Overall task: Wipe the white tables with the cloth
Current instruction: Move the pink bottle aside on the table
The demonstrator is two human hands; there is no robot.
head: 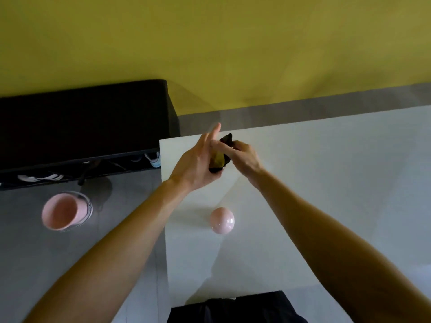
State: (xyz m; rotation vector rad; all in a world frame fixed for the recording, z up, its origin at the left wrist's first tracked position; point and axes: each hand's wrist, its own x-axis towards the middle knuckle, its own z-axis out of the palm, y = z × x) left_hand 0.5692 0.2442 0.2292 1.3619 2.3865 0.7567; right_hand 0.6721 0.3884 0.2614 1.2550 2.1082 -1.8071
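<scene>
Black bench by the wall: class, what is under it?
Pale shoes sit under the black bench; another pair further left. Its top covers whatever lies deeper.

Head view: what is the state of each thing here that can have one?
Small dark and yellow cloth: bunched, held between both hands.
Left hand: holds the cloth's lower end.
Right hand: pinches the cloth's upper part.
White table: cloth held over it, not spread.
Glossy pink ball: resting on the table, untouched.
Pink round bin: upright on the floor, open top.
</scene>
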